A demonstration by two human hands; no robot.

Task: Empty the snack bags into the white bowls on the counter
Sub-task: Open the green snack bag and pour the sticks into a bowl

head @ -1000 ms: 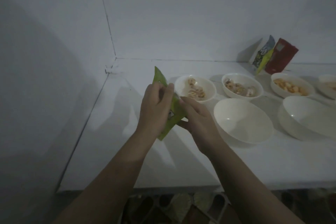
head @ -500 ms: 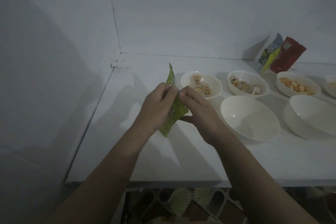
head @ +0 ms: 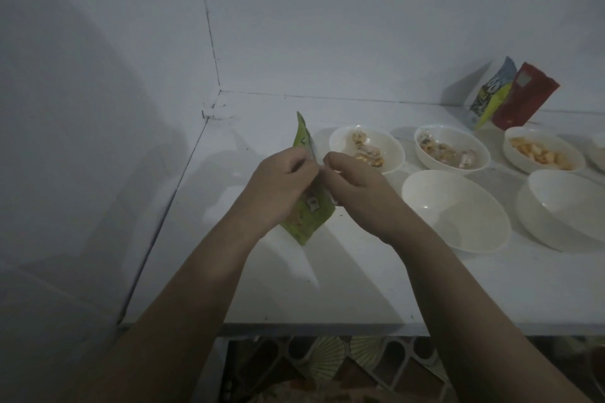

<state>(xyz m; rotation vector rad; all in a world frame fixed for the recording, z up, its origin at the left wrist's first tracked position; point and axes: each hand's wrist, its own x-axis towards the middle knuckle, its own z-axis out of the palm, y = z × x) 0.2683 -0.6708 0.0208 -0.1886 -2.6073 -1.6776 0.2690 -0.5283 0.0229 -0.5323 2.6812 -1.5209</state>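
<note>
Head view: left hand (head: 281, 191) and right hand (head: 355, 188) pinched green snack bag (head: 311, 216) at frame centre, unopened. Three back bowls (head: 366, 149) held snacks; near bowl (head: 455, 209) empty; two bags (head: 514, 95) upper right untouched.

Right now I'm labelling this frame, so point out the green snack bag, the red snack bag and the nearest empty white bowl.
green snack bag (head: 307, 222): head view, lower front panel below the hands.
red snack bag (head: 520, 98): head view, middle of its front.
nearest empty white bowl (head: 458, 216): head view, bare inner wall.
</note>
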